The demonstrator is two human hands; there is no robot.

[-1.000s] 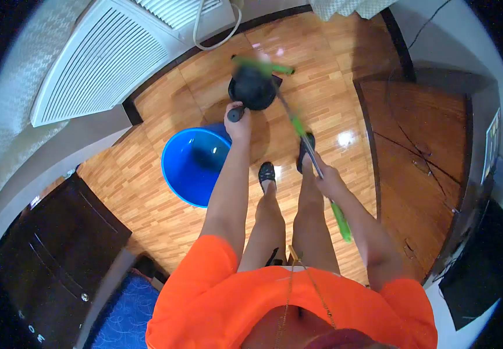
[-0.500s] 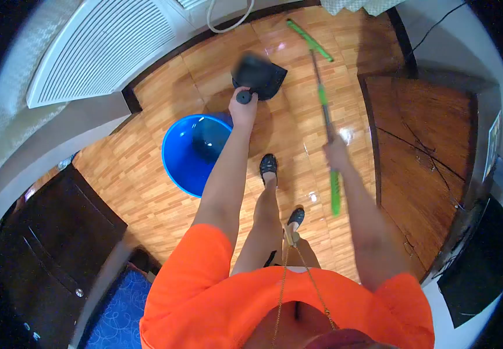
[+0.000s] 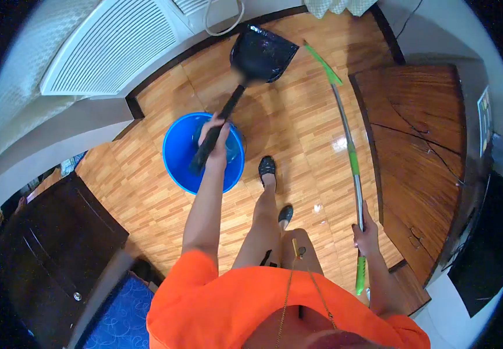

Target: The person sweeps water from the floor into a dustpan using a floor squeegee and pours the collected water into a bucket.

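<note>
The left hand (image 3: 215, 132) is wrapping its fingers tight around the black handle of the dustpan (image 3: 261, 53), gripping it partway along so that the handle's end is hanging over the blue bucket (image 3: 177, 152) while the scoop is reaching out ahead, above the wooden floor (image 3: 298, 116) near the wall. Held that way, at the end of a straight arm, the pan looks balanced and kept well away from the body. The right hand (image 3: 366, 235) is closing its fingers around the lower part of the green and silver broom (image 3: 349, 157), low by the hip, so the long pole is slanting forward with its green head close to the dustpan's right edge, just in front of the dark wooden cabinet (image 3: 426, 145).

Compared with half a second earlier, the left hand is sitting farther up the handle and nearer the bucket, and the scoop is tipping up farther forward. The right hand has dropped back toward the body, and one foot (image 3: 285, 214) is now stepping behind the other (image 3: 267, 167).
</note>
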